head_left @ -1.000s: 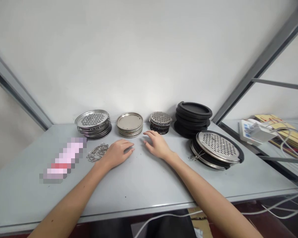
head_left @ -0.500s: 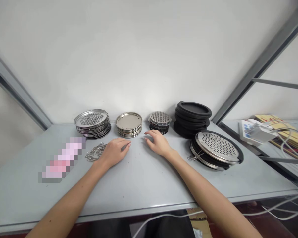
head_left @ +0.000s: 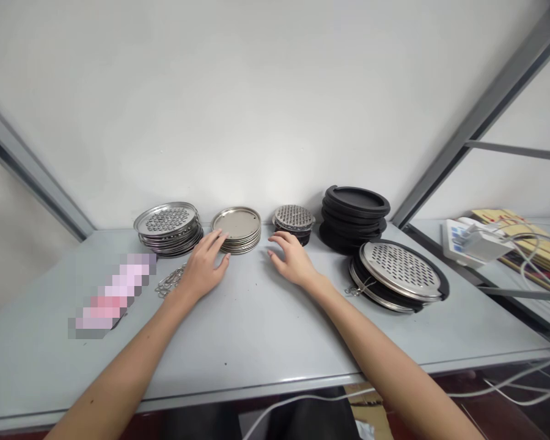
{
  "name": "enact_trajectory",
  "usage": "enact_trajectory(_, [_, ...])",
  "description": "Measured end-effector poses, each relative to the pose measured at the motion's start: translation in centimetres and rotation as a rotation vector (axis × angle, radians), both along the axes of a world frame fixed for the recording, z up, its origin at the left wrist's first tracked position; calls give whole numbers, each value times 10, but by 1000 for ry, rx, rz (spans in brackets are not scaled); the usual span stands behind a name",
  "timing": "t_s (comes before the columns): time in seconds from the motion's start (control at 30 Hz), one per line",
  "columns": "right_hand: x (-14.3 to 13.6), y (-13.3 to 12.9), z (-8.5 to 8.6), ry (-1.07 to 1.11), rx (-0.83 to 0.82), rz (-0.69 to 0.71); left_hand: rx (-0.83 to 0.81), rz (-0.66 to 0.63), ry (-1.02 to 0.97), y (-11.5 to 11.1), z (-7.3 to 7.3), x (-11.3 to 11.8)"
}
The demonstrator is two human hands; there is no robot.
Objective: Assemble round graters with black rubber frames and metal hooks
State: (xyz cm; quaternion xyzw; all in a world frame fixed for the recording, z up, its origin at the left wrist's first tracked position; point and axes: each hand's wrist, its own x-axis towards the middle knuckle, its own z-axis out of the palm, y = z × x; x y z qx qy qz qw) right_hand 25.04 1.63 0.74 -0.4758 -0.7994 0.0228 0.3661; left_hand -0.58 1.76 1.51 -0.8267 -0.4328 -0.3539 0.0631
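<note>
My left hand (head_left: 206,263) is open with fingers apart, its fingertips at the front left edge of a stack of plain metal discs (head_left: 237,224). Beneath and beside its wrist lie wire clips (head_left: 170,281), partly hidden. To the left stands a stack of perforated metal discs (head_left: 167,221). My right hand (head_left: 291,260) is open and empty, in front of a small stack topped by a grater-like disc (head_left: 294,217). Black rings (head_left: 355,211) are piled at the back right. Nearer, a perforated disc assembly (head_left: 401,269) has a wire clip on its left side.
A blurred pink item (head_left: 114,296) lies on the left of the grey table (head_left: 256,342). Metal posts (head_left: 481,116) frame both sides. At the right are a white power strip (head_left: 458,241), cables and yellow packs (head_left: 527,244). A white cable hangs below the table edge.
My left hand has moved up to the plain disc stack, and its fingers have spread. My right hand has barely moved. The view has shifted slightly.
</note>
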Motion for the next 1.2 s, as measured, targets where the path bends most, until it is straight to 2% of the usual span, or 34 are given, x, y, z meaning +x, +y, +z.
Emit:
enact_trajectory(0.17, [-6,-2,-5,-55,-40,21,-48,-45,91,10,-8,-3])
enact_trajectory(0.4, [-10,-5,-7,-95,-66,49,13,27,-40,24,-10,0])
enact_trajectory(0.63, [-14,-7,-10,-109,-65,89,70,2,-104,20,-5,0])
enact_trajectory(0.93, [-17,-10,-8,-128,-65,107,92,-19,-169,21,-6,1])
enact_trajectory(1.07, [-22,-13,-5,-111,-41,103,114,-4,-248,19,-2,4])
enact_trajectory(1.2, [-29,-19,3,-16,15,65,153,-30,-366,11,11,8])
